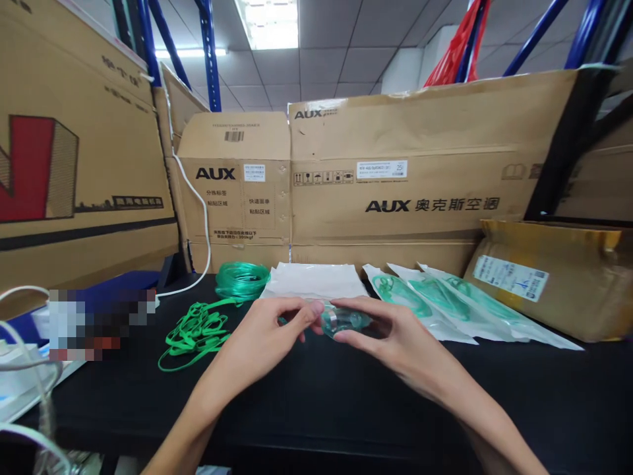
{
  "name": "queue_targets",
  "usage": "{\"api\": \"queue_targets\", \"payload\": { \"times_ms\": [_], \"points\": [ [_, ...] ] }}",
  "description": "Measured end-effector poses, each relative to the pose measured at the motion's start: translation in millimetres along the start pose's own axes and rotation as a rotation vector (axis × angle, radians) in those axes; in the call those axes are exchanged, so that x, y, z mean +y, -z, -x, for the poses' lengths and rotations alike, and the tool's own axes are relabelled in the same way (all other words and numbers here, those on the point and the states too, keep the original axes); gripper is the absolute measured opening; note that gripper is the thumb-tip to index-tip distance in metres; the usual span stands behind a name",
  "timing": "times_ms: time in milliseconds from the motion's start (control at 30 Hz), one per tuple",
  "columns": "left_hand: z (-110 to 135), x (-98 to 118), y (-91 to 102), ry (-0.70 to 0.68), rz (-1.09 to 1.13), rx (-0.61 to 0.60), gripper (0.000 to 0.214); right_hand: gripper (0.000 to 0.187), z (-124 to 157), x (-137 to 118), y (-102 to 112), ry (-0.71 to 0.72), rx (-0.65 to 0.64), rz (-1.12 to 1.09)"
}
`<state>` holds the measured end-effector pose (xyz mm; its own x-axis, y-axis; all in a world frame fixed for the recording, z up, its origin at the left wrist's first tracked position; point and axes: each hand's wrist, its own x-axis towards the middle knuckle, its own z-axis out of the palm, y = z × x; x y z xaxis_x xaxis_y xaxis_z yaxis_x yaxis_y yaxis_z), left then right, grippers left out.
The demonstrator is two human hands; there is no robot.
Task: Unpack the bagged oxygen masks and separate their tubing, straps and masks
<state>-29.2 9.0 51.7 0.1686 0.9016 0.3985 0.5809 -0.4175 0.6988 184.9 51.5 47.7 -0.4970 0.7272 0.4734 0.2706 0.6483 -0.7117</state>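
Between my hands, over the middle of the black tabletop, is a clear, green-tinted oxygen mask (341,321) with a small silvery metal strip. My right hand (388,330) grips its right side between thumb and fingers. My left hand (279,323) is closed, thumb and fingers pinched at the mask's left end. The fingers hide part of the mask. Left of my hands lies a tangle of green elastic cord (198,330), and behind it a coil of clear green tubing (242,280). Flat white pouches (316,277) lie just beyond my hands.
Several sealed pouches with green masks (435,300) fan out at the right, beside a taped brown parcel (548,277). Cardboard panels (395,185) wall off the back and left. White cables (198,191) and a blue object (109,290) are at the left.
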Motion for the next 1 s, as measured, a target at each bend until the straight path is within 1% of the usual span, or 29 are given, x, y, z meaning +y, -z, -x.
{"api": "queue_targets", "payload": {
  "times_ms": [100, 200, 367, 467, 600, 700, 833, 900, 1000],
  "points": [
    [-3.3, -11.5, -7.4, 0.027, 0.056, -0.029, 0.047, 0.034, -1.5, 7.1, -5.6, 0.091, 0.039, 0.106],
    [-7.8, -16.5, -10.6, 0.042, 0.152, -0.047, 0.048, 0.034, -2.1, 11.1, -7.9, 0.15, 0.083, 0.16],
    [-7.8, -11.5, -7.5, -0.003, 0.298, -0.077, 0.037, 0.037, -0.5, 8.6, -9.0, 0.141, 0.093, 0.149],
    [-7.3, -12.7, -6.7, -0.013, 0.336, -0.054, 0.036, 0.033, 0.3, 4.0, -11.3, 0.181, 0.096, 0.18],
    [-9.6, -18.6, -9.5, 0.002, 0.332, -0.014, 0.042, 0.021, 1.8, 0.2, -15.1, 0.287, 0.121, 0.28],
    [-10.3, -19.4, -10.9, 0.029, 0.361, -0.008, 0.046, 0.017, 3.4, 0.6, -16.6, 0.379, 0.137, 0.355],
    [-9.5, -18.0, -9.9, 0.073, 0.537, -0.076, 0.04, 0.013, 4.8, 3.1, -16.6, 0.483, 0.198, 0.441],
    [-9.1, -18.3, -8.6, 0.114, 0.641, -0.123, 0.035, 0.012, 5.2, 3.5, -16.2, 0.5, 0.209, 0.478],
    [-8.5, -19.7, -7.2, 0.16, 0.73, -0.17, 0.029, 0.012, 5.7, 3.3, -15.6, 0.527, 0.205, 0.523]
  ]
}}
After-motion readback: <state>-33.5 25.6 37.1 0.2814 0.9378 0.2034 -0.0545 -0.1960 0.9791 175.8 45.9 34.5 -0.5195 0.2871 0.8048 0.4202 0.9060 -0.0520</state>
